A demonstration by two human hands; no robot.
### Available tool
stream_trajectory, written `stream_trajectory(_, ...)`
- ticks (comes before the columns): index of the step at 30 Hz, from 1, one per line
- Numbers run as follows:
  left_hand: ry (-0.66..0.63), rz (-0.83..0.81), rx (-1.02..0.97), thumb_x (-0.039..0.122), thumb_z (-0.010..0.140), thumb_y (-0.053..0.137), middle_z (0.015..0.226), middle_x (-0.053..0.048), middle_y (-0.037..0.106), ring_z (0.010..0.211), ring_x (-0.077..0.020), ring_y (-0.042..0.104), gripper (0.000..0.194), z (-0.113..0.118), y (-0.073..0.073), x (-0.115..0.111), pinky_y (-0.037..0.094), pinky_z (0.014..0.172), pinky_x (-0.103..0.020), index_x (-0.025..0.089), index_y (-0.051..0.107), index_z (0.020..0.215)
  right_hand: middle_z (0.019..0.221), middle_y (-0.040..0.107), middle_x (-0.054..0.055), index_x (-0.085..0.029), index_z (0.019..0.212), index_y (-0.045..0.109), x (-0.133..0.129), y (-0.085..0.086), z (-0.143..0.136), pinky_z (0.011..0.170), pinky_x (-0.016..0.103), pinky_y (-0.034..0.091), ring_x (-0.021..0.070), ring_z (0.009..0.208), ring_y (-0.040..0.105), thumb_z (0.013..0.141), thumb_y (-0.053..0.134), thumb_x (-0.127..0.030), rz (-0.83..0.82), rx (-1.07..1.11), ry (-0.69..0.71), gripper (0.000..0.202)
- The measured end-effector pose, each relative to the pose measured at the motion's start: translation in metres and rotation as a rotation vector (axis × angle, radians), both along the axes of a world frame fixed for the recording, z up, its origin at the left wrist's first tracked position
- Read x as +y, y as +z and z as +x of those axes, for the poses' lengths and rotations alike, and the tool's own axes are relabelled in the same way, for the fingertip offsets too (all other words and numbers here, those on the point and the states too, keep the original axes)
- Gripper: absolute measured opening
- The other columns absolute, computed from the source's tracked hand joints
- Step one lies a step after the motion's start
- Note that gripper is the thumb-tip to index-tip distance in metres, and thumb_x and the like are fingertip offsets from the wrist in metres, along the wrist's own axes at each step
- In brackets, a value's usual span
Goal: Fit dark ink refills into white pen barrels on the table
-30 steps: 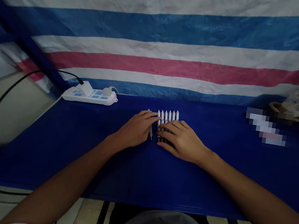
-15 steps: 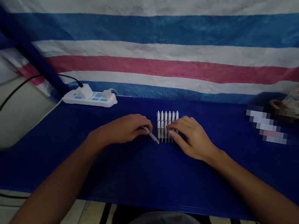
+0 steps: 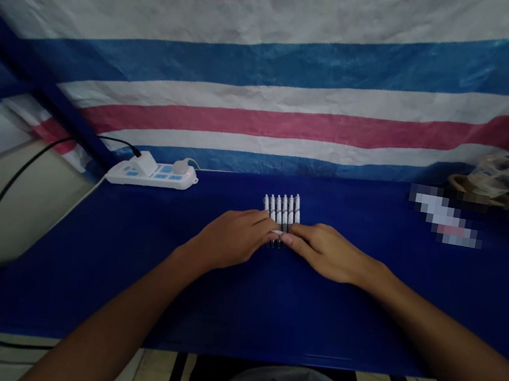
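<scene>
Several white click pens [image 3: 284,206] lie side by side in a row on the blue table, with grey grips and dark tips at the near end. My left hand [image 3: 240,235] is closed over the left part of the row and grips one more pen [image 3: 277,232], held crosswise above the row's near half. My right hand [image 3: 329,252] comes in from the right, thumb and forefinger pinched at that pen's other end. Both hands' fingers cover the lower parts of the row, and most of the crosswise pen is hidden.
A white power strip [image 3: 154,175] with plugs and a black cable [image 3: 5,188] sits at the table's back left. A blurred-out item [image 3: 445,216] and a brown container with clear plastic [image 3: 485,180] are at the back right. Striped sheeting [image 3: 273,76] hangs behind.
My left hand has moved right with its pen, bringing it over the row. My right hand has shifted slightly nearer, its thumb and forefinger now meeting that pen.
</scene>
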State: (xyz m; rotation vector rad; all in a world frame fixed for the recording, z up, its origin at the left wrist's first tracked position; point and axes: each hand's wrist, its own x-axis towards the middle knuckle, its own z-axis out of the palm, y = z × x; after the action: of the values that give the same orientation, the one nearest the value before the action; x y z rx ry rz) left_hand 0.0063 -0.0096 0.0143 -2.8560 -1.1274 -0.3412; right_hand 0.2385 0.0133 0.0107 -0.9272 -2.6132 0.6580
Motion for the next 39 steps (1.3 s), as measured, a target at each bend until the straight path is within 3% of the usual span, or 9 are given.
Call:
stream_trajectory(2,0.013,0.02,0.044,0.031,0.111,0.032,0.089,-0.007,0.069,0.082,-0.0206,0.067,0.038,0.002,0.001,-0.002,0.048,0.067,-0.03,0.016,0.065,0.098,0.07,0.069,0.002,-0.02,0.09,0.069,0.0,0.003,0.002,0.059,0.03,0.039,0.0151,0.057,0.06,0.111,0.03,-0.051,0.012,-0.029,0.048,0.055)
stream_trajectory(5,0.032,-0.078,0.028,0.027,0.11,0.034,0.082,-0.004,0.07,0.074,-0.0188,0.067,0.034,0.002,0.004,-0.004,0.045,0.062,-0.028,0.018,0.062,0.094,0.071,0.07,0.003,-0.018,0.091,0.069,0.001,0.004,0.005,0.057,0.03,0.035,0.0163,0.058,0.061,0.112,0.027,-0.052,0.199,-0.068,0.111,0.057)
stream_trajectory(9,0.035,-0.247,-0.106,0.027,0.11,0.033,0.088,-0.003,0.074,0.078,-0.0186,0.071,0.034,0.002,0.006,-0.002,0.05,0.071,-0.03,0.019,0.062,0.094,0.076,0.072,0.007,-0.017,0.092,0.068,0.004,0.006,0.006,0.057,0.031,0.031,0.0178,0.063,0.064,0.112,0.028,-0.05,0.425,-0.106,0.102,0.056)
stream_trajectory(13,0.117,-0.235,-0.162,0.033,0.111,0.036,0.103,-0.004,0.077,0.092,-0.0216,0.073,0.03,0.002,0.002,0.001,0.051,0.078,-0.032,0.021,0.063,0.11,0.076,0.074,0.004,-0.019,0.096,0.068,0.007,0.006,0.005,0.06,0.028,0.039,0.0167,0.063,0.067,0.111,0.037,-0.042,0.253,-0.083,0.02,0.043)
stream_trajectory(16,0.171,-0.225,-0.167,0.037,0.108,0.045,0.103,-0.003,0.078,0.089,-0.0222,0.074,0.024,0.002,-0.001,0.003,0.05,0.073,-0.031,0.022,0.062,0.114,0.102,0.079,0.006,-0.02,0.113,0.067,0.007,0.0,0.003,0.076,0.029,0.051,0.0196,0.087,0.075,0.108,0.046,-0.035,0.133,0.114,-0.016,0.026)
stream_trajectory(18,0.186,-0.211,-0.173,0.037,0.107,0.046,0.1,-0.003,0.078,0.084,-0.0213,0.073,0.023,0.001,-0.003,0.004,0.049,0.071,-0.03,0.022,0.063,0.112,0.107,0.079,0.007,-0.021,0.123,0.065,0.007,-0.006,0.003,0.081,0.032,0.055,0.0208,0.092,0.075,0.107,0.046,-0.034,0.078,0.211,-0.041,0.028)
stream_trajectory(28,0.243,-0.123,-0.148,0.038,0.107,0.045,0.099,-0.003,0.078,0.082,-0.0212,0.074,0.028,0.001,-0.009,0.006,0.047,0.068,-0.029,0.023,0.066,0.117,0.117,0.076,0.012,-0.021,0.13,0.065,0.011,-0.016,0.006,0.09,0.045,0.059,0.0266,0.103,0.073,0.099,0.059,-0.034,0.157,0.379,-0.117,0.034)
stream_trajectory(34,0.255,-0.14,-0.183,0.035,0.107,0.042,0.087,-0.001,0.076,0.074,-0.0195,0.071,0.028,0.002,-0.005,0.004,0.044,0.065,-0.029,0.022,0.067,0.107,0.106,0.08,0.007,-0.025,0.111,0.077,0.014,-0.013,0.005,0.089,0.042,0.059,0.0235,0.098,0.073,0.098,0.06,-0.025,0.17,0.447,-0.061,0.022)
stream_trajectory(39,0.2,-0.145,-0.27,0.031,0.106,0.04,0.091,-0.003,0.074,0.078,-0.019,0.069,0.028,0.002,-0.006,0.002,0.048,0.071,-0.03,0.021,0.066,0.102,0.103,0.081,0.005,-0.024,0.111,0.08,0.012,-0.009,0.003,0.083,0.037,0.061,0.0217,0.09,0.075,0.097,0.065,-0.032,0.043,0.492,-0.113,0.022)
